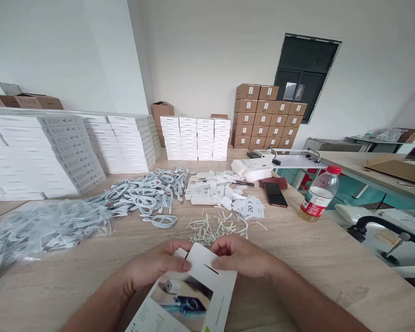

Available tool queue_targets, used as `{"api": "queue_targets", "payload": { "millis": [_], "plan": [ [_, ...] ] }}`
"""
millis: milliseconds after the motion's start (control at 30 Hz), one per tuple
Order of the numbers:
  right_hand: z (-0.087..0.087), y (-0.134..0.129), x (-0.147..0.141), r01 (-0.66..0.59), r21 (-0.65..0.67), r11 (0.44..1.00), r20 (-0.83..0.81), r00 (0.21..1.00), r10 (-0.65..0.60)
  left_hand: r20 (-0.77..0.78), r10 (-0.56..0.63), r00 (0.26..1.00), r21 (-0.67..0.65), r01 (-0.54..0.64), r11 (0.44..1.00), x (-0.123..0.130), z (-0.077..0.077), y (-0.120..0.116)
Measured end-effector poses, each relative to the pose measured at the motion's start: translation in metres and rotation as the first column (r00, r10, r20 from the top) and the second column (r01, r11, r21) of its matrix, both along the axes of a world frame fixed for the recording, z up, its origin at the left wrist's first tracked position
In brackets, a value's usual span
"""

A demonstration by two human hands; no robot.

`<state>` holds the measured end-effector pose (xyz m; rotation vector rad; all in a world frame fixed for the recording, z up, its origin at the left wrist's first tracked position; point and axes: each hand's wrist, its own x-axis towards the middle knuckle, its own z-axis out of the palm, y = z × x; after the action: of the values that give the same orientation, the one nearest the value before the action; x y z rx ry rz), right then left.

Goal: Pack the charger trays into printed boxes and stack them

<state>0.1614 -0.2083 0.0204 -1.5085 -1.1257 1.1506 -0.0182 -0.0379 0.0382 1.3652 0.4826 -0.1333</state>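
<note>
At the bottom centre of the frame, the left hand (pixel 162 265) and the right hand (pixel 244 258) are both closed on the white printed box (pixel 190 295), thumbs on its upper part. The box is above the worktop (pixel 276 240). Just beyond the hands lie thin pale strips (pixel 210 228); coiled cables (pixel 148 191) lie at centre left.

Red-capped bottle (pixel 320 196) to the right of a black phone (pixel 275 194); brown cloth (pixel 282 182) by the phone; dark window (pixel 302 69) beyond
</note>
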Motion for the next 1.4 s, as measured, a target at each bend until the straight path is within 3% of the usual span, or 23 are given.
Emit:
{"api": "queue_targets", "payload": {
  "millis": [100, 200, 300, 567, 667, 733, 800, 900, 1100, 1233, 1400],
  "plan": [
    [0.003, -0.001, 0.005, 0.027, -0.098, 0.995, -0.268, 0.962, -0.052, 0.036, -0.06, 0.998, 0.041, 0.058, 0.997, -0.003, 0.004, 0.0],
    [0.005, -0.002, 0.005, -0.134, -0.108, 0.985, -0.322, 0.942, 0.093, 0.031, -0.054, 0.998, 0.075, 0.052, 0.996, -0.004, 0.003, -0.001],
    [0.007, -0.003, 0.003, -0.242, -0.121, 0.963, -0.248, 0.946, 0.207, 0.006, -0.023, 1.0, 0.101, 0.022, 0.995, -0.002, 0.001, -0.004],
    [0.008, -0.004, 0.005, -0.208, -0.079, 0.975, -0.143, 0.97, 0.196, 0.056, 0.006, 0.998, 0.026, -0.008, 1.0, -0.002, -0.001, -0.009],
    [0.003, -0.002, 0.007, -0.15, -0.029, 0.988, 0.002, 0.989, 0.15, 0.067, 0.02, 0.998, -0.069, -0.016, 0.997, -0.003, -0.003, -0.011],
    [-0.001, 0.0, 0.009, -0.05, -0.008, 0.999, 0.162, 0.986, 0.051, 0.089, 0.035, 0.995, -0.136, -0.022, 0.99, -0.004, -0.003, -0.012],
    [-0.004, 0.004, 0.011, 0.086, 0.058, 0.995, 0.359, 0.928, -0.101, 0.124, 0.01, 0.992, -0.16, 0.01, 0.987, -0.003, -0.002, -0.013],
    [-0.007, 0.007, 0.017, 0.213, 0.214, 0.953, 0.589, 0.751, -0.3, 0.152, -0.045, 0.987, -0.067, 0.056, 0.996, 0.001, -0.002, -0.012],
    [-0.006, 0.01, 0.043, 0.383, 0.395, 0.835, 0.717, 0.439, -0.541, 0.077, -0.2, 0.977, 0.283, 0.171, 0.944, 0.008, -0.008, -0.012],
    [0.003, 0.027, 0.066, 0.477, 0.311, 0.822, 0.849, 0.249, -0.465, 0.101, -0.278, 0.955, 0.335, 0.23, 0.914, 0.009, -0.012, -0.012],
    [0.014, 0.055, 0.088, 0.497, 0.17, 0.851, 0.912, 0.249, -0.327, 0.125, -0.273, 0.954, 0.281, 0.23, 0.932, 0.011, -0.016, -0.009]
  ]
}}
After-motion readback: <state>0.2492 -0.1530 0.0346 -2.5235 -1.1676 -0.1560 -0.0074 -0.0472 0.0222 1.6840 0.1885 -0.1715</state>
